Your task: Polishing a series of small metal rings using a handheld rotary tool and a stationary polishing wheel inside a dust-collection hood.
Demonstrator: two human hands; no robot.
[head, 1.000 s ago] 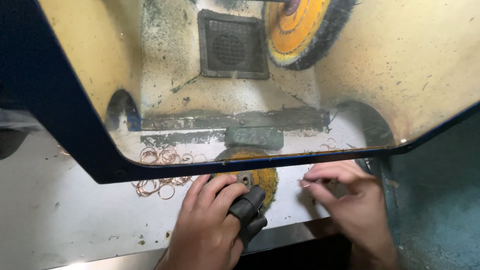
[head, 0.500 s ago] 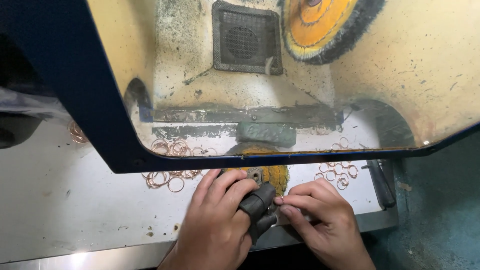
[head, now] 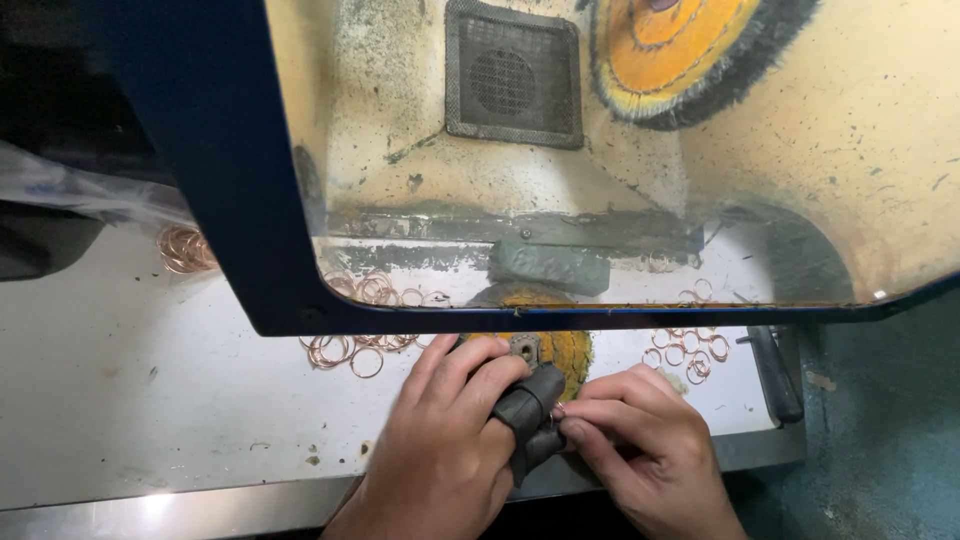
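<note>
Both hands are at the near edge of the white table (head: 150,420), just below the blue-framed transparent guard (head: 230,240). The left hand (head: 440,450) has its thumb and forefinger sheathed in dark rubber finger guards (head: 528,405), and these fingers are closed towards the right hand. The right hand (head: 650,450) has its fingertips pinched together against the sheathed left fingers, so the two hands touch. Something small appears to be held between them, possibly one of the rings, but it is too small and too covered to confirm.

Compared with a second ago, the right hand has moved in from the right side of the table to meet the left; half a second ago it had already arrived, and the contact is now tighter.

Directly behind the hands lies a yellow buffing disc (head: 560,345), flat on the table, partly under the guard's lower edge. Loose copper-coloured rings lie in a cluster to the left (head: 350,350) and another to the right (head: 690,355). A dark handled tool (head: 775,375) rests at the right edge. Behind the guard, a large yellow polishing wheel (head: 690,50) is mounted at upper right, beside a dark square vent grille (head: 512,72).
</note>
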